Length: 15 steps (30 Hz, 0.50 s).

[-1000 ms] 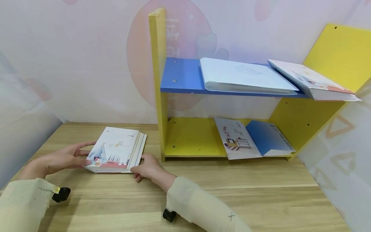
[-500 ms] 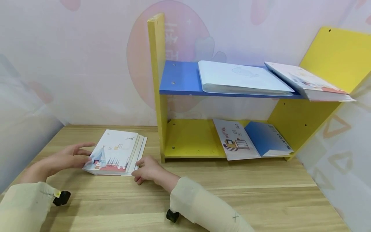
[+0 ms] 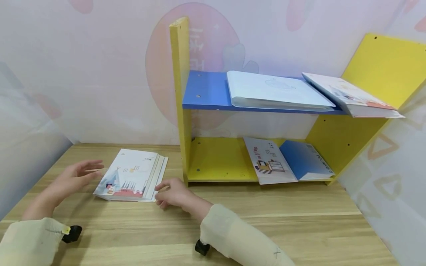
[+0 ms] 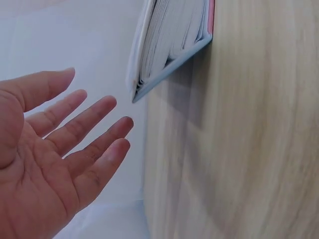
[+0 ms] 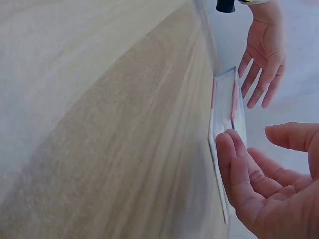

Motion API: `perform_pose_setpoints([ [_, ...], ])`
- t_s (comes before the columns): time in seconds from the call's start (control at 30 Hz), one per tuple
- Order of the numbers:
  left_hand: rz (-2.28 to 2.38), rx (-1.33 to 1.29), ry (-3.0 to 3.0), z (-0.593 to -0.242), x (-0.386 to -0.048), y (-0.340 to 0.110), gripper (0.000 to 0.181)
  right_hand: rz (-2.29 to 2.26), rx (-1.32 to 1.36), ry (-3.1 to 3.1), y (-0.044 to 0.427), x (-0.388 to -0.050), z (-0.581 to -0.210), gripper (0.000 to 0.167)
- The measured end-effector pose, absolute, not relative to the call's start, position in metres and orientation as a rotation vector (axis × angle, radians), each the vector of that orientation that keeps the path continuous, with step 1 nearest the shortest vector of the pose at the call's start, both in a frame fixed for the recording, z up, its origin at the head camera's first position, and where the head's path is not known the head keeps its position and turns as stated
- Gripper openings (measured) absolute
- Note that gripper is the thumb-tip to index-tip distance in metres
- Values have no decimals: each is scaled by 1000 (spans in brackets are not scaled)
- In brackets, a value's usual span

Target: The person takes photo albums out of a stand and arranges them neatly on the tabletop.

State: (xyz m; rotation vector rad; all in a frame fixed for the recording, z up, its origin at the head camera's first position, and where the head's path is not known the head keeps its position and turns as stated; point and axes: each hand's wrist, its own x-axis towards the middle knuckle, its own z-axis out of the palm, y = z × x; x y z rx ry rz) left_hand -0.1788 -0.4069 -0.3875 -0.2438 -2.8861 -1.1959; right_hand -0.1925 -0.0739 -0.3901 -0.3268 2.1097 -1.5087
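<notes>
1. Bookshelf point(image 3: 180, 99): upper board point(image 3: 207, 88) bears a white album point(image 3: 279, 90) and an illustrated album point(image 3: 352, 94), the latter overhanging the edge; lower board point(image 3: 217, 157), a picture cover point(image 3: 270, 159) and a blue POLAROID cover point(image 3: 301, 157).
2. Tent-print album point(image 3: 129, 173): on the tabletop point(image 3: 266, 218), left of the bookshelf, a gap between.
3. Left hand point(image 3: 74, 179): fingers spread, just off its left side.
4. Right hand point(image 3: 174, 194): thumb and fingers apart, at its near right corner; contact unclear.
</notes>
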Motion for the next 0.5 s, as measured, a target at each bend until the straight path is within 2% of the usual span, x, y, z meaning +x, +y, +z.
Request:
perform_pose_setpoints([
  [0.5,-1031,-317,-2833,-377,-175,-364,46,-1504,-480,2088,-48,-183,-381,24],
])
